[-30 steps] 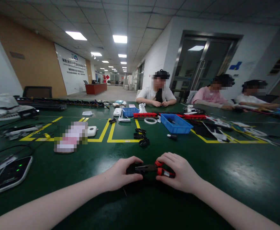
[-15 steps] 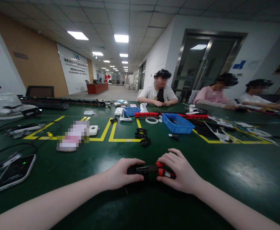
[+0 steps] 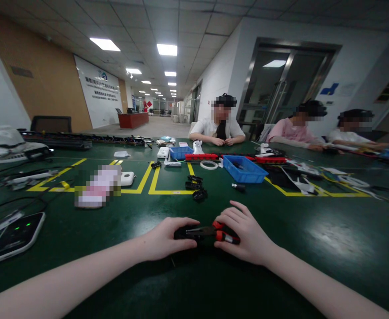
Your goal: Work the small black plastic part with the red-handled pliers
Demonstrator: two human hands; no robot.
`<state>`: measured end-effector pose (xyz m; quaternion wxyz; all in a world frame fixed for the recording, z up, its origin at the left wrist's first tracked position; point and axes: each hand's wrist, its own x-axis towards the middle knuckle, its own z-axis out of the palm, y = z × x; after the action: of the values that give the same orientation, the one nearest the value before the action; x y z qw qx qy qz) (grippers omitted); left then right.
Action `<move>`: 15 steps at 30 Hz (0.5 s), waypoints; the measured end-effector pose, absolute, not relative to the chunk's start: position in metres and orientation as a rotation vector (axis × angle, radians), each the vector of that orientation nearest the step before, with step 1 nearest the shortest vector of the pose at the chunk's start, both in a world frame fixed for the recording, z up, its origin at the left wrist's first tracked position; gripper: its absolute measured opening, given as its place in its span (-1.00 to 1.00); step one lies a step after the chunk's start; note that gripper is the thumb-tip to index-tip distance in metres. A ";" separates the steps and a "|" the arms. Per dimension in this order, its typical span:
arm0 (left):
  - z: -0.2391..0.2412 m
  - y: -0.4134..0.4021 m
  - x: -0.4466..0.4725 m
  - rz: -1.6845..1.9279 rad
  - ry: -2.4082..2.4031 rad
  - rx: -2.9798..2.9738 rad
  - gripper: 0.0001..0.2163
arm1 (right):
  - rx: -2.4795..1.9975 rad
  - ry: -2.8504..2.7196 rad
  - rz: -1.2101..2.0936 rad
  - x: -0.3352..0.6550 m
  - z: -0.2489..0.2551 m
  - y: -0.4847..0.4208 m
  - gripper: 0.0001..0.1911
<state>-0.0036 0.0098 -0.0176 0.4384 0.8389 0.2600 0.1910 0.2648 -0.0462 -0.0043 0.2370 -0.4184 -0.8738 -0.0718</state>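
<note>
Low over the green table [image 3: 280,212], my right hand [image 3: 249,235] is closed around the red handles of a pair of pliers [image 3: 206,231]. The dark jaws point left and reach a small black part [image 3: 181,233]. Thumb and fingers of my left hand [image 3: 164,239] pinch that part from both sides. Its exact kind is hard to make out, and the jaws cover some of it. Beyond my hands lie several similar black pieces [image 3: 196,189]. A short black cylinder with a silver end [image 3: 238,187] rests to their right.
A blue bin [image 3: 259,176] and a smaller blue bin [image 3: 181,153] stand further back, near a white ring [image 3: 209,165]. At left are a phone-like device [image 3: 14,237], cables and a blurred pink-white object [image 3: 99,186]. Several people sit across the table.
The view has shifted slightly, so everything sits a little further left. The pliers' jaws look a bit wider apart around the black part; both hands keep their hold.
</note>
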 end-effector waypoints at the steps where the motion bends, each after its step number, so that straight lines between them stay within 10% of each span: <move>1: -0.018 0.009 -0.004 0.475 0.646 2.076 -0.52 | -1.145 -2.402 -0.195 0.266 -0.004 -0.046 -0.65; 15: -0.014 0.010 -0.004 0.477 0.628 2.054 -0.55 | -1.164 -2.394 -0.168 0.271 -0.006 -0.044 -0.66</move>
<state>-0.0045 0.0096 -0.0143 0.4535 0.8321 0.2542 0.1932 0.2713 -0.0437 -0.0062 0.2349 -0.4241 -0.8725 -0.0611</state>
